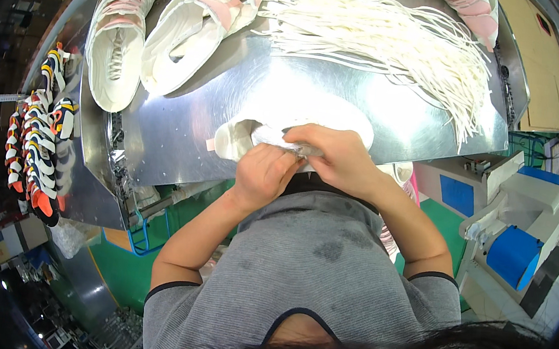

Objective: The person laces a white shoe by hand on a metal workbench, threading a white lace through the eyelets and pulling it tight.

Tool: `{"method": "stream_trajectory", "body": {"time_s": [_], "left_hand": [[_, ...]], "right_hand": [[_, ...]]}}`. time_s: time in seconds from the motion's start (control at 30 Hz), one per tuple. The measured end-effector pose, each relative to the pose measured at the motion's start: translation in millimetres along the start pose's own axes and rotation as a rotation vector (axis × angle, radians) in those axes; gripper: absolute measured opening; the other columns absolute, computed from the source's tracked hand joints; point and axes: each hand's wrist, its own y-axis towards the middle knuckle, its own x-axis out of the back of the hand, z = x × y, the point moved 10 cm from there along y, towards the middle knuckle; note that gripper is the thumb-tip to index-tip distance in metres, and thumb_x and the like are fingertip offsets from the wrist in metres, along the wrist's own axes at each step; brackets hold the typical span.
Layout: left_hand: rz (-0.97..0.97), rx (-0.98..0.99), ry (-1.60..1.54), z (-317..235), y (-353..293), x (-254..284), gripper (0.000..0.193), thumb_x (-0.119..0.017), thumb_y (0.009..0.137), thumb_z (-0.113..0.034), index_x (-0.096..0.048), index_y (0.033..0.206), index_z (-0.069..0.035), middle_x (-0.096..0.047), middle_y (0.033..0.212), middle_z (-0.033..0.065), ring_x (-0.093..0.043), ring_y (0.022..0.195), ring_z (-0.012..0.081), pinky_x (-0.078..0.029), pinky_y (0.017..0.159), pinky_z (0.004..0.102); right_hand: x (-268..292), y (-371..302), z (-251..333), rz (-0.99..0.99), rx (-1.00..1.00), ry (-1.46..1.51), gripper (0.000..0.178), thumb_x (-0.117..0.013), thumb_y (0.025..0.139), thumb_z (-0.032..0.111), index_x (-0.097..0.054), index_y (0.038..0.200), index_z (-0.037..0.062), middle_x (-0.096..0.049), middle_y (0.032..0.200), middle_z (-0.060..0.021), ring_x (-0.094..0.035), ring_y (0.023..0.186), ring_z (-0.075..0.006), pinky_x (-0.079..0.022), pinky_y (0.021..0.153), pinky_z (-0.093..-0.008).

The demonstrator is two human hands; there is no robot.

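Note:
A white shoe upper [232, 137] lies on its side at the near edge of the metal table, its opening toward the left and a small pink tab at its heel. My left hand [264, 174] is closed at its near edge, fingers curled and pinching. From the right, my right hand [337, 155] lies over the upper, its thumb and fingers closed on the material close to the left fingertips. The fingertips of both hands meet at the middle of the upper. Whether a lace is between them is hidden.
Loose white laces [376, 35] spread across the table's far side [235, 81]. Nested white-and-pink uppers [118, 55] curve along the left, with more uppers [184, 45] beside them. Multicoloured shoe parts [40, 149] hang at far left. A grey machine with blue covers [516, 254] stands at right.

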Motion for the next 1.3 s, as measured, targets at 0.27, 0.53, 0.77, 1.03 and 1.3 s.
{"method": "stream_trajectory", "body": {"time_s": [0.27, 0.53, 0.77, 1.03, 1.3], "left_hand": [[0.016, -0.048, 0.010, -6, -3, 1, 0.043, -0.082, 0.074, -0.001, -0.053, 0.106, -0.007, -0.061, 0.075, 0.0072, -0.058, 0.060, 0.0256, -0.043, 0.055, 0.0361], [0.043, -0.081, -0.017, -8, 0, -2, 0.040, -0.082, 0.075, -0.001, -0.054, 0.104, -0.006, -0.061, 0.075, 0.0066, -0.057, 0.060, 0.0243, -0.042, 0.054, 0.0352], [0.164, -0.009, -0.112, -4, 6, -5, 0.032, -0.082, 0.076, -0.004, -0.058, 0.098, -0.004, -0.062, 0.076, 0.0099, -0.060, 0.063, 0.0298, -0.047, 0.057, 0.0375], [0.184, 0.732, -0.365, 45, 7, 0, 0.055, -0.075, 0.088, -0.023, -0.049, 0.131, 0.000, -0.065, 0.099, 0.0178, -0.061, 0.078, 0.0300, -0.049, 0.070, 0.0405], [-0.064, 0.786, -0.357, 65, -13, -6, 0.032, -0.073, 0.079, -0.005, -0.067, 0.110, -0.009, -0.066, 0.092, 0.0085, -0.058, 0.084, 0.0239, -0.048, 0.076, 0.0360]], "right_hand": [[3, 3, 4, 0.048, 0.029, -0.308, 0.009, -0.065, 0.088, 0.016, -0.063, 0.095, 0.0118, -0.069, 0.077, -0.0079, -0.067, 0.069, -0.0303, -0.049, 0.057, -0.0422], [-6, -12, -31, 0.069, -0.292, 0.089, 0.015, -0.070, 0.087, 0.013, -0.070, 0.100, 0.0050, -0.071, 0.080, -0.0119, -0.070, 0.073, -0.0241, -0.053, 0.066, -0.0331], [95, 5, -2, -0.474, -0.262, 0.631, 0.019, -0.069, 0.090, 0.004, -0.072, 0.109, 0.0025, -0.074, 0.093, -0.0042, -0.068, 0.088, -0.0109, -0.055, 0.079, -0.0286], [-7, 8, -43, -0.097, -0.333, 0.449, 0.009, -0.071, 0.089, 0.008, -0.071, 0.097, 0.0028, -0.067, 0.097, -0.0031, -0.063, 0.082, -0.0112, -0.050, 0.075, -0.0256], [9, -3, -32, -0.196, -0.350, 0.306, 0.014, -0.069, 0.091, 0.010, -0.067, 0.102, 0.0029, -0.064, 0.096, -0.0075, -0.064, 0.079, -0.0162, -0.050, 0.071, -0.0281]]}}
